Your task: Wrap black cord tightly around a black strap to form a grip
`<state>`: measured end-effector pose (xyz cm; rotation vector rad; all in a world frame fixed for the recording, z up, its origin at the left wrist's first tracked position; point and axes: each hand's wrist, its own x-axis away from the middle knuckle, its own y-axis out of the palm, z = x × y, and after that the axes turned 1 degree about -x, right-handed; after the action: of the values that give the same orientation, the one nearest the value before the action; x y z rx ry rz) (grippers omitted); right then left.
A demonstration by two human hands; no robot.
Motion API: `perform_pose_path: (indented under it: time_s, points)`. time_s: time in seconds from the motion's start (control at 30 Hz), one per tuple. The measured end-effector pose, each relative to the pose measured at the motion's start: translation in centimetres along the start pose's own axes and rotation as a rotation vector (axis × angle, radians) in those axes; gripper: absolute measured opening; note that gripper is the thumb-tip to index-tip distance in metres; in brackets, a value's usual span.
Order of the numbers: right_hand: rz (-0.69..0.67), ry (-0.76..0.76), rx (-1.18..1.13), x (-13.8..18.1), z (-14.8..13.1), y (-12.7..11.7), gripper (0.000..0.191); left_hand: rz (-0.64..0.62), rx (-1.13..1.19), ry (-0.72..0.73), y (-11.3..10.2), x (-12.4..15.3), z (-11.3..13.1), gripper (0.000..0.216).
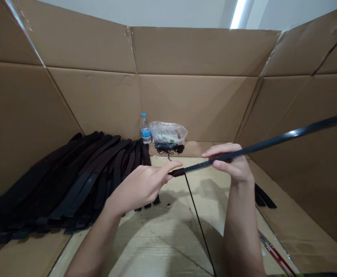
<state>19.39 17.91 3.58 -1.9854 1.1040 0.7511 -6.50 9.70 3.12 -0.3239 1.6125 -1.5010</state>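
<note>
A long dark strap (275, 141) stretches from the middle of the view up to the right edge. My left hand (141, 186) pinches its near end between thumb and fingers. My right hand (233, 163) is closed around the strap a little further along, thumb on top. A thin black cord (197, 217) hangs from the strap's end down toward me. Both hands are held above a pale table surface (162, 238).
A large pile of dark straps (70, 181) lies at the left. A water bottle (145, 129) and a clear plastic bag (168, 132) stand at the back by the cardboard walls (191, 104). Two dark straps (263, 196) lie at the right; red-handled tool (275, 254) lower right.
</note>
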Motion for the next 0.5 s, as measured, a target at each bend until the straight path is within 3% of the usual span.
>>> perform_pose_path:
  time_s: [0.23,0.37,0.5]
  points:
    - [0.046,0.244,-0.260,-0.1,-0.1,1.7,0.015,0.072,0.065,0.028,-0.1,0.1,-0.4,0.032]
    - [0.081,0.334,-0.370,-0.6,-0.5,2.3,0.022,0.089,0.007,0.033,-0.2,0.0,-0.3,0.027]
    - [-0.051,0.304,-0.453,-0.3,-0.6,1.5,0.019,0.153,0.011,0.054,-0.6,0.1,-0.4,0.020]
